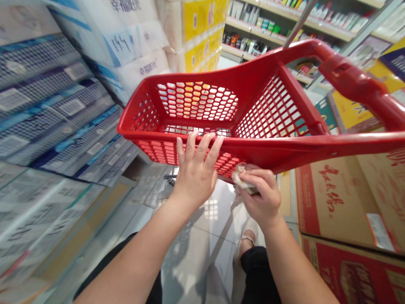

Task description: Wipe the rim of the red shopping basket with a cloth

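Observation:
A red plastic shopping cart (272, 147) with lattice sides stands across the view in front of me, its handle at the upper right. My left hand (197, 170) lies on the near side of the basket, fingers spread and their tips at the rim. My right hand (263, 192) is closed on a crumpled, whitish-brown cloth (242, 178). That cloth is against the cart's near side, just below the rim. Part of it is hidden by the fingers. The basket's inside shows only lattice walls and bottom.
Tissue packs (51, 99) are stacked along the left, with more white packs (132, 34) and yellow-labelled packs (201, 23) beyond. Cardboard boxes (340, 200) stand close on the right. Shelves (251, 28) of bottles are at the back. Tiled floor (186, 250) lies under the cart.

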`<state>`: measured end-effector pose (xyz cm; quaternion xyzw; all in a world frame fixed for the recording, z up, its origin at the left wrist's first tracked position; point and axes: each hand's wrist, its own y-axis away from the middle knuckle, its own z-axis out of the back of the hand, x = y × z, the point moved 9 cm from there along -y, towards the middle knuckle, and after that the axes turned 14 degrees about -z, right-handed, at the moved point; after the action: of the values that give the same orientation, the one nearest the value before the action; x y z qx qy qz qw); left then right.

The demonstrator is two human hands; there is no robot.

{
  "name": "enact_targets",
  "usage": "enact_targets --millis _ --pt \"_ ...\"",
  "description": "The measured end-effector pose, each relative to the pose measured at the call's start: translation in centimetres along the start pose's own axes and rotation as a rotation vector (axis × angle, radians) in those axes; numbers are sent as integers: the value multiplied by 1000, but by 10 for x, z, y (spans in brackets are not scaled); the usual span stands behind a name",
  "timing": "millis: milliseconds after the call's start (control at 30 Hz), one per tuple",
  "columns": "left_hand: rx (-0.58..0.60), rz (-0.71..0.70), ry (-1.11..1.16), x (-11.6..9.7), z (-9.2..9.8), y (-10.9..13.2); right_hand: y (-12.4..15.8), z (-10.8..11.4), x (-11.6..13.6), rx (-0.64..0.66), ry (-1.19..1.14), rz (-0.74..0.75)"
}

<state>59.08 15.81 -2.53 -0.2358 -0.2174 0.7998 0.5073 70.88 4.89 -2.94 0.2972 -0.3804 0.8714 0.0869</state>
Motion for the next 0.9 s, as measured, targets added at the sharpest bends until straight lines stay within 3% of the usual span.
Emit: enact_targets --millis 133,333,433,633,900 --pt "4 1 -7 0 0 0 4 6 -17 -186 104 30" --pt "8 -3 4 1 -1 -1 17 -25 -36 -121 390 60" --pt "9 0 15 2 0 -2 17 -22 -34 -125 340 47" --pt "0 4 54 3 2 -3 10 6 -32 -239 85 1" --pt "-55 18 114 -7 4 -1 12 -14 -18 -183 244 94"
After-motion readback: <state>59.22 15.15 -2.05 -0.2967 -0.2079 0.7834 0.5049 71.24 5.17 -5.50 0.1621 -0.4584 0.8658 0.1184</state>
